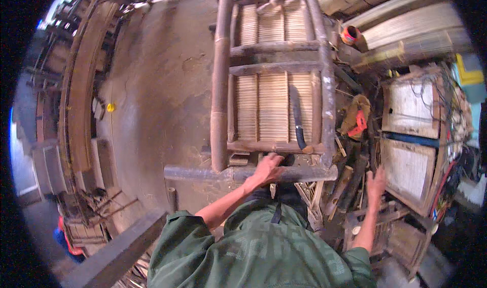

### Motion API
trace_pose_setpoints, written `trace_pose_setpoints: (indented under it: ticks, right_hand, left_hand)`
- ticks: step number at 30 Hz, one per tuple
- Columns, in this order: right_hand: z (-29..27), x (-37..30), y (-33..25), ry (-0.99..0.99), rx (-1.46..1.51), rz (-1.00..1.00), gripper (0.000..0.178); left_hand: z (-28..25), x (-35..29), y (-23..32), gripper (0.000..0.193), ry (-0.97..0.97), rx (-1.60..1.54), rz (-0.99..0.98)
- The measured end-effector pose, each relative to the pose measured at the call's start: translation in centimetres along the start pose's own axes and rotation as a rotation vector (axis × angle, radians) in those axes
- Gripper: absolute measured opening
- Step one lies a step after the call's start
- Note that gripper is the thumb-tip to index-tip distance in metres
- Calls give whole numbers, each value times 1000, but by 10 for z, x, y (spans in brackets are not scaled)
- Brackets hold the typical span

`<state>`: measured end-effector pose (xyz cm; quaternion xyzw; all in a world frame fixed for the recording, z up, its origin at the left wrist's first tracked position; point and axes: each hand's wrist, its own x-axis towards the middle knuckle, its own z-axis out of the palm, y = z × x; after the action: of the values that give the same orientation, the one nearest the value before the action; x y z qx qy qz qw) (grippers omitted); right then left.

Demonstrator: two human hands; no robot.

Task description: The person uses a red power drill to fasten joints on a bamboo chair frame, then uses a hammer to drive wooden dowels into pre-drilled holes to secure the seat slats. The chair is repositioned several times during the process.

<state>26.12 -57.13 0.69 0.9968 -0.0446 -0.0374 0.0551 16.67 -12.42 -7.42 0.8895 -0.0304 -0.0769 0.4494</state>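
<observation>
The left hand [269, 169] of a person in a green shirt [253, 255] reaches over the dark crossbar [203, 173] at the near end of a bamboo frame [219, 93], its fingers loosely bent by the rail beyond; whether they grip anything cannot be told. The right hand [376, 182], slightly blurred, is raised well apart from the frame, fingers loosely spread with nothing visible between them, nearest to a weathered cabinet [385, 151] with white panels.

The frame lies directly before the person, its two long poles running away from the body and its crossbar reaching past the left pole. Within it sit two slatted panels, a near one [271, 105] and a far one [246, 24]. A long knife [296, 110] rests on the near panel toward the right, its dark blade pointing away from the person and its black handle running down to the lower rail, close to the left hand. A short wooden piece [274, 0] lies across the top of the far panel.

To the right of the frame, a red-orange tool [359, 123] rests on a brown bundle, and farther up stands an orange container [350, 35] near stacked split bamboo [416, 29]. On the left, a small yellow ring [111, 107] lies on the brown floor [165, 60], beside long planks [83, 95] along the edge of the workspace.
</observation>
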Motion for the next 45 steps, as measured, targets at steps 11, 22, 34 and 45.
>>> trace_pose_setpoints:
  ticks: [11,22,34,45]
  right_hand:
    - [140,13,-305,-450,358,-291,79]
    - [93,-21,-325,-145,785,77,49]
    - [43,-226,-251,-100,960,405,38]
    - [210,-522,-115,-264,873,1002,62]
  left_hand:
    - [-109,-194,-160,48,193,467,-883]
    - [-94,-194,-151,55,93,708,-949]
    - [-80,-199,-181,60,115,749,-964]
    - [-99,-181,-159,77,70,650,-926]
